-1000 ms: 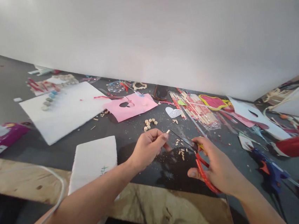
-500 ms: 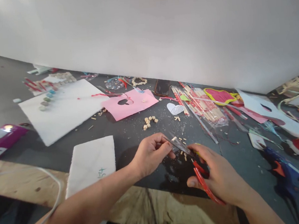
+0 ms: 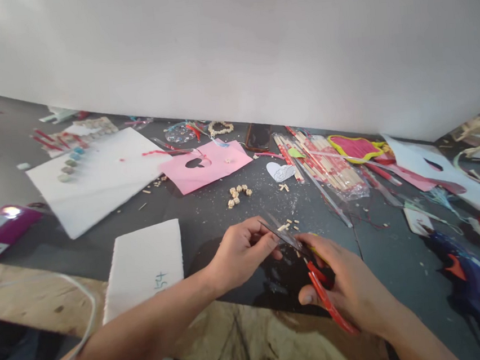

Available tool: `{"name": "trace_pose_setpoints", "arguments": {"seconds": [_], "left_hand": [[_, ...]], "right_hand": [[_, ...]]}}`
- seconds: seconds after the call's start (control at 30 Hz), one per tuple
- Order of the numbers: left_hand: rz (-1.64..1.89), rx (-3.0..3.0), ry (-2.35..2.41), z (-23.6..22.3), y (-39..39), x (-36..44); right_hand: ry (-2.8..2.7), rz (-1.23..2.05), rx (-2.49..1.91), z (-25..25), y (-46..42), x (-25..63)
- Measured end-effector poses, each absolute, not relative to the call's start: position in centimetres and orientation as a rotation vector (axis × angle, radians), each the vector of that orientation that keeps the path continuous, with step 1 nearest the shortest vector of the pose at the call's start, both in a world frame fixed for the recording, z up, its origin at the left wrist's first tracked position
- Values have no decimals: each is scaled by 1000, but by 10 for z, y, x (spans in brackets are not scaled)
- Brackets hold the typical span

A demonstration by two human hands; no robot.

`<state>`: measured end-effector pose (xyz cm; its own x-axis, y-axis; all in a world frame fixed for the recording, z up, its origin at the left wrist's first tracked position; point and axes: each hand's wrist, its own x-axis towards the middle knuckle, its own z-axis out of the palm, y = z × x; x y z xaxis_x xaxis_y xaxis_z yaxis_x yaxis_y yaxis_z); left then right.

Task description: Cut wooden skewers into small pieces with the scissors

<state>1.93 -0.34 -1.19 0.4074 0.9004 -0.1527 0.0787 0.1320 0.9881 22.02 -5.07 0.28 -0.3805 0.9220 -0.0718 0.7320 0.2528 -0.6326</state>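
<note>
The left hand point(image 3: 242, 253) is held low over the dark tabletop point(image 3: 203, 217), its thumb and fingertips drawn together on a pale stick point(image 3: 282, 228), whose end is seen just past the blades of the scissors point(image 3: 329, 304). The scissors are gripped in the right hand point(image 3: 345, 283), palm turned inward, with the red handle spread toward the thumb and the blades crossed in front of the left fingertips. The near table edge is passed over by both forearms. To the left of the left hand, a strip of tabletop is bounded by a white block point(image 3: 146, 262), partly covered by the forearm; beyond the fingers, a curved cluster of small pale pieces point(image 3: 238, 193) is found. Well right of the right hand, a blue glue gun point(image 3: 469, 268) is placed. The stick's remaining length is hidden by fingers and blades; whether the blades are pressed against it cannot be told.
</note>
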Motion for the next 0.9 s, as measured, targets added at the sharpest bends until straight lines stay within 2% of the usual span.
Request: {"name": "trace_pose_setpoints", "arguments": {"seconds": [0.23,0.9], "left_hand": [[768,1276,947,-13,-6,20],[861,1240,848,-17,-10,20]], "right_hand": [[-2373,455,-1494,-7,-53,224],[-2411,155,-1501,-9,-58,220]]}}
